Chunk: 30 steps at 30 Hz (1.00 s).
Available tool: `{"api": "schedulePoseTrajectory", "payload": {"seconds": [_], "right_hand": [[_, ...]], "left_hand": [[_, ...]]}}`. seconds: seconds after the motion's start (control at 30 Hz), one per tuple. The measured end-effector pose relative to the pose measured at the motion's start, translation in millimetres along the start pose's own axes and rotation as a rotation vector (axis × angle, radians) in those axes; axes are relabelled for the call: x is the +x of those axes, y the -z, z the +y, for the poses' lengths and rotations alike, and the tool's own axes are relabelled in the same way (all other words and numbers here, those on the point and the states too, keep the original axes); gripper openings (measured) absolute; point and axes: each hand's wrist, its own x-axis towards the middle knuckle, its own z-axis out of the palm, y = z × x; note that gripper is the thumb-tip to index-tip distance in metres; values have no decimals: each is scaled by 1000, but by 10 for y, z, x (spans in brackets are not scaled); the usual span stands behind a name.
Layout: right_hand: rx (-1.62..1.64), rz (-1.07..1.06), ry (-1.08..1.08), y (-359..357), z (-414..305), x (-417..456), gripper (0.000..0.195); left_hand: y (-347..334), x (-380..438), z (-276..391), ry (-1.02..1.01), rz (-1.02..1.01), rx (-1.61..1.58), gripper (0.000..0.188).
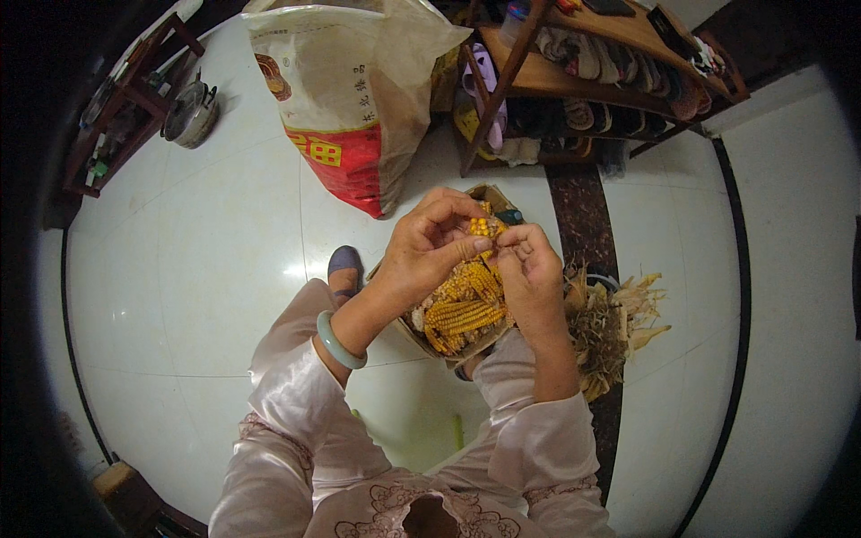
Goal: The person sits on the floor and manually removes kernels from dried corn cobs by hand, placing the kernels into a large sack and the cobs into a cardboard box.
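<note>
My left hand [430, 245], with a pale green bangle [336, 341] on its wrist, grips a piece of a dried corn cob [485, 227] that still bears yellow kernels. Fingers and thumb of my right hand [531, 269] are bent close against the cob's right side; whether they hold anything is hidden. Below both hands stands a cardboard box [420, 346] with several yellow corn cobs [464, 316] and loose kernels. A dark green object [510, 216] lies near the box's far corner, partly hidden.
A large woven sack [336, 101] stands on the tiled floor beyond the box. A wooden shoe rack [592, 84] is at the back right. Dry corn husks [599, 336] fill a container right of the box. A lidded pot [193, 114] sits at the far left.
</note>
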Motion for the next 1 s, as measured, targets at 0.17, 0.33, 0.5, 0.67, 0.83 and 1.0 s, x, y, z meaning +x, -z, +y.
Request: {"api": "schedulePoseTrajectory", "payload": {"seconds": [0.17, 0.33, 0.5, 0.67, 0.83, 1.0], "right_hand": [[-78, 15, 77, -5, -88, -4, 14], [-91, -87, -88, -20, -154, -21, 17], [-101, -77, -104, -6, -153, -27, 18], [-53, -86, -88, -24, -157, -18, 19], [-73, -113, -116, -4, -121, -34, 19], [124, -96, -201, -25, -131, -25, 20]], "left_hand": [[10, 0, 43, -53, -15, 192, 26], [10, -24, 35, -159, -40, 324, 27], [-8, -16, 14, -195, -47, 356, 25], [-28, -12, 57, -176, -49, 356, 25], [10, -23, 59, -172, -56, 360, 26], [0, -20, 35, -108, -37, 251, 27]]}}
